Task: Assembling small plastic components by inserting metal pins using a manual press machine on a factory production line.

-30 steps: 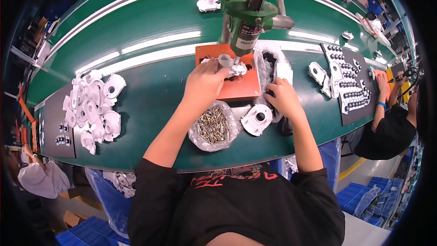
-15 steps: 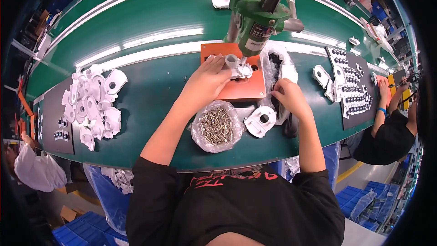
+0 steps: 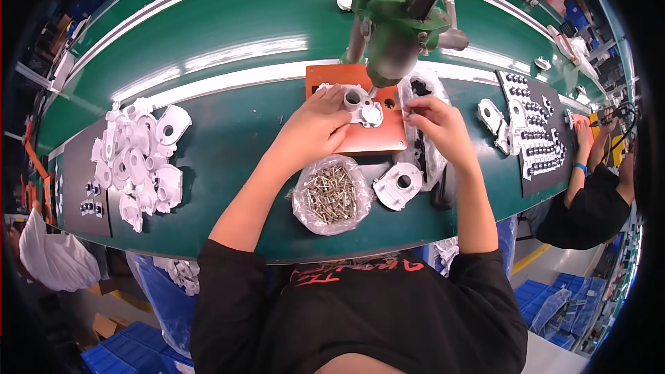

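My left hand (image 3: 318, 122) grips a white plastic housing (image 3: 361, 105) by its left side, against the orange fixture plate (image 3: 370, 140). Right above the housing stands the pointed tip of a green press (image 3: 395, 41). My right hand (image 3: 440, 129) is at the plate's right edge, thumb and fingers pinched together; whatever is between them is too small to make out. Beneath that hand lies an open clear bag (image 3: 429, 170) with dark small parts in it. Another white housing (image 3: 399, 185) with a round hole rests in front of the plate.
A plastic-lined bowl of screws (image 3: 331, 195) stands near the front edge. White housings (image 3: 142, 159) are heaped at left. On the right, a dark board (image 3: 537, 131) carries rows of black parts. A co-worker's arm (image 3: 582, 156) shows at far right.
My right hand has risen from the bag toward the fixture plate, fingers pinched. The press head looks slightly shifted and blurred. My left hand stays on the housing.
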A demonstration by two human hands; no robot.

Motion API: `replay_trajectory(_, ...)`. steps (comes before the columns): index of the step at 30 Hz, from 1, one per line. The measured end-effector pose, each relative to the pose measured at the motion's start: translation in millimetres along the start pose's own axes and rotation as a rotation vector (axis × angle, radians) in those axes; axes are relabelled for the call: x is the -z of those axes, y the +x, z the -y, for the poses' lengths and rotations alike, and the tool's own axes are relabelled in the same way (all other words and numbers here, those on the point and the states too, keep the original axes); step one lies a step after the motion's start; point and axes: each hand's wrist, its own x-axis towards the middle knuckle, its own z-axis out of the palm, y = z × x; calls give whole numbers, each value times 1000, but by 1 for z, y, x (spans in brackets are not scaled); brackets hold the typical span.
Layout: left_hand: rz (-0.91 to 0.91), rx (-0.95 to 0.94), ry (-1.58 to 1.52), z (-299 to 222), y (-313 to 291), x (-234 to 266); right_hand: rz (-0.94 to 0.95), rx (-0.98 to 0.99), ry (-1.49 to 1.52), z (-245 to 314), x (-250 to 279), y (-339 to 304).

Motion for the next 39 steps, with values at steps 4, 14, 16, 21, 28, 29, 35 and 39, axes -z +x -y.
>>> replay_trajectory(4, -27, -15, -14, 3, -3, -1, -18, 35, -42, -12, -23, 28)
replay_trajectory(14, -33, -12, 12, 7, -7, -1, -191, 410, -447, -10, -59, 35)
replay_trajectory(16, -30, -13, 16, 7, -7, -1, -207, 444, -479, -11, -59, 36)
replay_trajectory(21, -12, 0, 2, 8, -7, -3, -140, 575, -661, -5, -59, 34)
replay_trajectory(28, -90, -35, 13, 9, -7, -6, -27, 665, -751, 4, -57, 21)
replay_trajectory(29, -85, -31, 6, 9, -8, -6, -5, 623, -772, 8, -58, 16)
replay_trajectory(35, -91, -23, 8, 11, -9, -8, -73, 470, -855, 29, -71, -12)
replay_trajectory(39, -42, 35, 10, 9, -9, -7, 66, 477, -719, 50, -84, -34)
